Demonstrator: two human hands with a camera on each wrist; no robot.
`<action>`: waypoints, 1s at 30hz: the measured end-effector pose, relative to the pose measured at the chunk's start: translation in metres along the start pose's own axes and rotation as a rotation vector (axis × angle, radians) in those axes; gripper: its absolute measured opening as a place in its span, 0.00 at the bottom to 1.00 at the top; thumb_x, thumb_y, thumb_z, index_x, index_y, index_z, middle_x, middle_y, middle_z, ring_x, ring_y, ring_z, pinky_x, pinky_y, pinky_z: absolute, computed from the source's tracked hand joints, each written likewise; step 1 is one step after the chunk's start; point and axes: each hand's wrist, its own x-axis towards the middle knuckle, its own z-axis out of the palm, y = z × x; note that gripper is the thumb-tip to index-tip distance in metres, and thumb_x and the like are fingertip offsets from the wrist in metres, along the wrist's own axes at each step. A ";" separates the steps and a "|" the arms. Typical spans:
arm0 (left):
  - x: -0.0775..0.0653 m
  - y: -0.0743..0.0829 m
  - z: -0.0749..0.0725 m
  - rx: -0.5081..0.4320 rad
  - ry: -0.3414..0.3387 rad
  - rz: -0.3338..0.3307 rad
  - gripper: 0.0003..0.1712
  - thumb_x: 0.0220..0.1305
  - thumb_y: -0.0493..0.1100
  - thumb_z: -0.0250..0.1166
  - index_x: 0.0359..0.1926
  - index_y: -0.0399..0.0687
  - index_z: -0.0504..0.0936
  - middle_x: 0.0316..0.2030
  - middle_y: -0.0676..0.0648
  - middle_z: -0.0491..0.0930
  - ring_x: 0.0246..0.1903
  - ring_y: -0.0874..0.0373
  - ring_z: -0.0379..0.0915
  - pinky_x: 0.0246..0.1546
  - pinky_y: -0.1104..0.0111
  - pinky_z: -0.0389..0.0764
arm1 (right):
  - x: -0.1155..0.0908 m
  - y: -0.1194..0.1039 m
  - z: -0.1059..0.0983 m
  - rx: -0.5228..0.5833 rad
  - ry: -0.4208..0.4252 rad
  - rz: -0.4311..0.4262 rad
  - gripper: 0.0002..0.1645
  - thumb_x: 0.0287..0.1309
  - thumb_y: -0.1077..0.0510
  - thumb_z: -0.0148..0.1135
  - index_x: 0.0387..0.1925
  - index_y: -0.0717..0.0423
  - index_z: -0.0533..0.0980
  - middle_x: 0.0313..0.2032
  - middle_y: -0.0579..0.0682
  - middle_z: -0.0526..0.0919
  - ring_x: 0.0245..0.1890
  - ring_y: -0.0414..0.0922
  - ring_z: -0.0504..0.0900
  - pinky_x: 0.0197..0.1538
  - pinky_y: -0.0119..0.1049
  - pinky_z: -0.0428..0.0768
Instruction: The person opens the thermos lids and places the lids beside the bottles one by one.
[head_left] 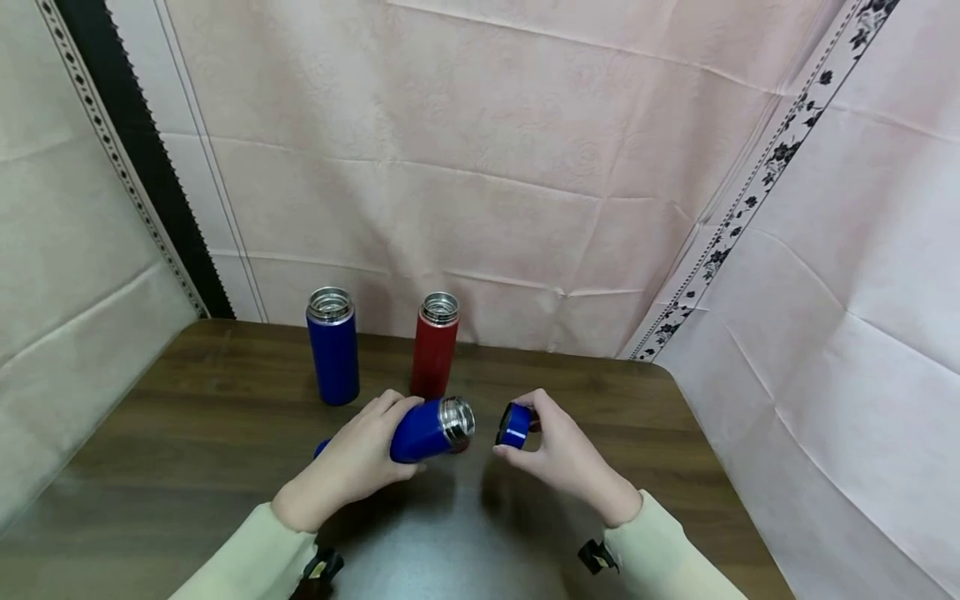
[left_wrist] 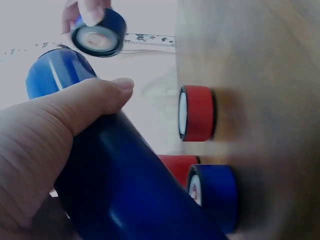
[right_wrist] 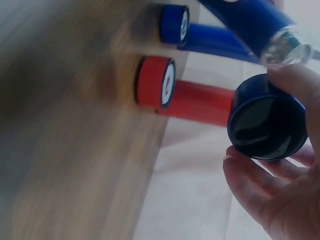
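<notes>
My left hand [head_left: 356, 454] grips a blue bottle [head_left: 418, 435] round its body. The bottle is tilted over to the right, and its bare steel mouth [head_left: 457, 419] faces the right hand. Between thumb and fingers, my right hand [head_left: 562, 454] holds a blue lid [head_left: 515, 426], apart from the bottle's mouth. The lid's dark hollow [right_wrist: 267, 127] shows in the right wrist view; a pale disc [left_wrist: 97, 41] shows on it in the left wrist view.
Behind stand an uncapped blue bottle [head_left: 332, 354] and an uncapped red bottle [head_left: 435, 350]. On the wooden table [head_left: 247, 417] are a red lid [left_wrist: 199, 113] and another blue lid [left_wrist: 217, 197], both mostly hidden from above. Pale cloth [head_left: 465, 167] hangs around the table.
</notes>
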 end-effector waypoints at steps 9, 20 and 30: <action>0.042 0.032 -0.013 -0.225 0.013 -0.021 0.46 0.45 0.61 0.77 0.63 0.56 0.68 0.52 0.55 0.69 0.50 0.54 0.72 0.50 0.48 0.76 | -0.001 0.038 -0.002 0.075 0.045 0.127 0.40 0.51 0.39 0.70 0.64 0.39 0.66 0.50 0.43 0.74 0.43 0.40 0.77 0.46 0.42 0.80; 0.110 0.053 0.024 -0.515 0.101 -0.155 0.52 0.44 0.71 0.71 0.67 0.57 0.63 0.57 0.52 0.71 0.54 0.52 0.72 0.53 0.42 0.72 | 0.001 0.081 0.010 0.071 0.120 0.309 0.39 0.49 0.40 0.73 0.61 0.46 0.71 0.54 0.46 0.75 0.49 0.44 0.75 0.52 0.45 0.76; 0.156 0.042 0.072 -0.578 0.135 -0.244 0.53 0.49 0.63 0.73 0.71 0.53 0.57 0.61 0.47 0.71 0.58 0.48 0.70 0.58 0.45 0.68 | 0.000 0.096 0.022 0.129 0.057 0.403 0.42 0.49 0.41 0.73 0.60 0.54 0.66 0.52 0.55 0.75 0.44 0.48 0.78 0.42 0.42 0.81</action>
